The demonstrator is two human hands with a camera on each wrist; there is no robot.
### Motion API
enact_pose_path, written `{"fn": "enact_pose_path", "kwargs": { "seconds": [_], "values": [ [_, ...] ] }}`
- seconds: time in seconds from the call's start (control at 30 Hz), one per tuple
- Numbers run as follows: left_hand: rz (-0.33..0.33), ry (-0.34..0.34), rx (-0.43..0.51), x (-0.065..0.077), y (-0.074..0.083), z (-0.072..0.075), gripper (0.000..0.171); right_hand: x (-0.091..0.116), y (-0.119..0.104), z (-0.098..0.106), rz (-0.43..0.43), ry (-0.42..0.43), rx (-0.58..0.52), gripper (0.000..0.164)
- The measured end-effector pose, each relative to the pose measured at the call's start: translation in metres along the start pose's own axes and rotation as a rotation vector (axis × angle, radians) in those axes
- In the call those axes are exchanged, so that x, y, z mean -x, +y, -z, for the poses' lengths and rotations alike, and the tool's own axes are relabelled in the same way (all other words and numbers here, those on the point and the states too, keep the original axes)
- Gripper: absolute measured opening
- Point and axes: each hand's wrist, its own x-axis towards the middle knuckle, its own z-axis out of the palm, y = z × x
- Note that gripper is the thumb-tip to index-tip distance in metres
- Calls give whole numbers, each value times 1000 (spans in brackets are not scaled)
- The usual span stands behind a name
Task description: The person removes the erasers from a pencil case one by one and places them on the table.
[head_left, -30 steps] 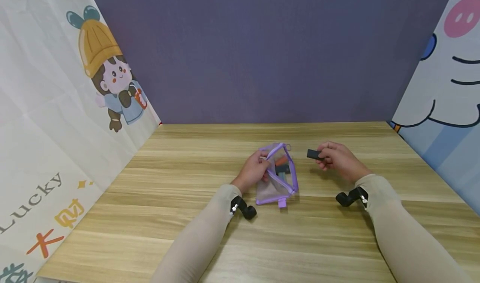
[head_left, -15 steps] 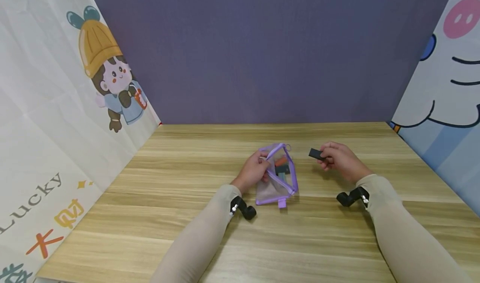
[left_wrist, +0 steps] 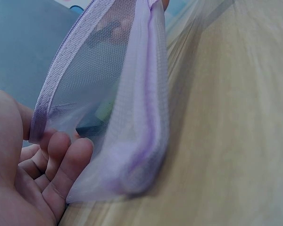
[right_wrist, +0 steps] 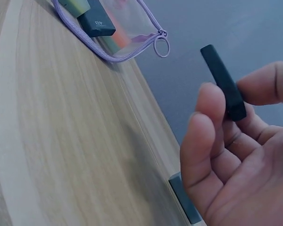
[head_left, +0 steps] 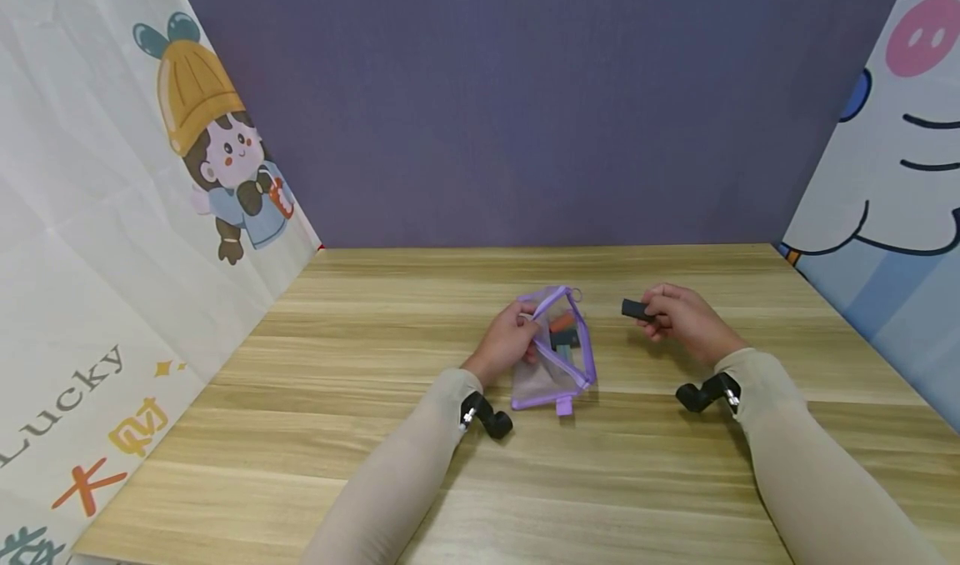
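Note:
A purple-trimmed mesh zip pouch [head_left: 534,383] lies on the table with its mouth spread. My left hand [head_left: 504,344] pinches one zipper edge and holds it up. Inside sit a dark eraser marked 4B [right_wrist: 98,22], an orange piece [head_left: 562,322] and a pale green piece [right_wrist: 77,5]. To the right of the pouch, my right hand [head_left: 681,322] pinches a slim black block-shaped eraser [head_left: 633,309] between thumb and fingers, raised above the table. Its far end points toward the pouch.
Past the right hand, a dark green block [right_wrist: 184,200] lies on the wooden table [head_left: 360,332], partly covered by that hand. A metal ring [right_wrist: 162,47] hangs from the zipper end. A purple-grey panel [head_left: 555,115] stands behind the table, with printed cloths at both sides.
My right hand has drifted slightly to the right with the black eraser, whose angle has shifted a little. The left hand and the pouch have stayed in place.

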Motion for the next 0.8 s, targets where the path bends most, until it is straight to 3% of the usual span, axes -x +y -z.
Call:
{"fn": "enact_pose_path", "kwargs": {
  "seconds": [0.8],
  "values": [
    [-6, 4, 21, 1, 0, -1, 25, 0, 6, 10, -55, 42, 71, 39]
  ]
}}
